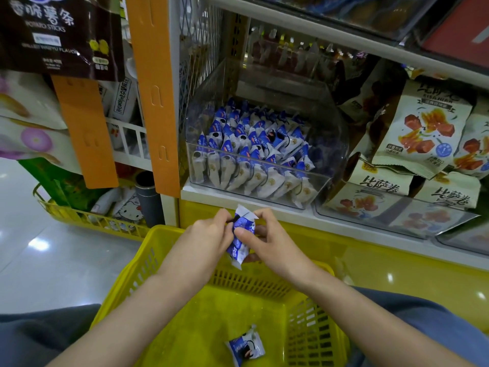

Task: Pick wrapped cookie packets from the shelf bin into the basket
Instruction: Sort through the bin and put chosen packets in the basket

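First-person view in a shop aisle, looking down at two bare forearms over a yellow basket [164, 250]. L hand [209, 234] & R hand [267, 242] meet above the basket's far rim, both w/ fingers & thumb curled, pinching between them a small bunch of blue & white held packets [242, 234]; exact count can't be told. One loose packet [244, 348] lies on the basket floor, nearer its right wall & near edge. Just beyond the hands, a clear shelf bin [328, 144] sits at the left end of the shelf [211, 198], against its front edge, approx half full of matching cookie packets [251, 152] standing in rows. Cream snack bags [420, 128] are piled just beside the bin's right wall. An orange strip [156, 94] hangs left of the bin
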Demonstrator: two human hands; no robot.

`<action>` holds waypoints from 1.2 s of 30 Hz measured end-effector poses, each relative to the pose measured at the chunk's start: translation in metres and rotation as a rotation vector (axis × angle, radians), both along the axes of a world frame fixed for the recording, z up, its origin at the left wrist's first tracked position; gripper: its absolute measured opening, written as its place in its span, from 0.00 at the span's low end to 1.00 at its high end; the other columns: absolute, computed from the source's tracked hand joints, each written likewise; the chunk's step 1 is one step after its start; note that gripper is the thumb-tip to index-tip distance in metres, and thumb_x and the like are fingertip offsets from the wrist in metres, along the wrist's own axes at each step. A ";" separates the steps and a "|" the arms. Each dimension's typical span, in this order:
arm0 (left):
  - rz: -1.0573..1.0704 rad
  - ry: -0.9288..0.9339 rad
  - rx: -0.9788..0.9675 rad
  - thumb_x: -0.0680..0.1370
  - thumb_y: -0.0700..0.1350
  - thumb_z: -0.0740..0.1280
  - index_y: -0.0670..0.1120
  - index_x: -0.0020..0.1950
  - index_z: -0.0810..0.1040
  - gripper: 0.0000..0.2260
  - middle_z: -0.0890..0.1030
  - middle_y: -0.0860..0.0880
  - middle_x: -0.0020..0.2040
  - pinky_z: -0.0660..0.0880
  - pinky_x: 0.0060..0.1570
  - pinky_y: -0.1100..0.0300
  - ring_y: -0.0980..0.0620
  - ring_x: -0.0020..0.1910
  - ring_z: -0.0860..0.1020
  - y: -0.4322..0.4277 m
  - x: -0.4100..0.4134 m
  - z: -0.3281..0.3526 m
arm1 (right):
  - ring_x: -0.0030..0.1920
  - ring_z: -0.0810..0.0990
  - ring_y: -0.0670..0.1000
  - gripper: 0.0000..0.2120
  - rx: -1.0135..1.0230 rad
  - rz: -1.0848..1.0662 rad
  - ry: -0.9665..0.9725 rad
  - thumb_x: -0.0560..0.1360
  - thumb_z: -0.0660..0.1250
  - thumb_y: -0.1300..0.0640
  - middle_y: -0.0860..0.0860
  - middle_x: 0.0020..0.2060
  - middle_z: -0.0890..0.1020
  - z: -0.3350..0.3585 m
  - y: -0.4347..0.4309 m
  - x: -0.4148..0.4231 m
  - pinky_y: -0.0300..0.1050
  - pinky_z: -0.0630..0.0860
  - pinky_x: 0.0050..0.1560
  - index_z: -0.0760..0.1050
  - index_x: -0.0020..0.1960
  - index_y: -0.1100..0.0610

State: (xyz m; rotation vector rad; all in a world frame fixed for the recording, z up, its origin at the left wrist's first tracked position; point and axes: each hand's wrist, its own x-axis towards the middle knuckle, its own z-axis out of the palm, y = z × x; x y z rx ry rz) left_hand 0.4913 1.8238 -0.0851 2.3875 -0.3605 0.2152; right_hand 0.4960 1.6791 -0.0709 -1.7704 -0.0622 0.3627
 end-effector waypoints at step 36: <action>0.127 0.341 -0.692 0.81 0.41 0.56 0.37 0.46 0.77 0.13 0.80 0.34 0.43 0.79 0.43 0.49 0.44 0.40 0.78 -0.002 0.013 0.011 | 0.45 0.77 0.40 0.13 -0.341 -0.001 -0.320 0.76 0.65 0.53 0.46 0.52 0.79 -0.004 -0.009 0.003 0.34 0.73 0.48 0.71 0.60 0.51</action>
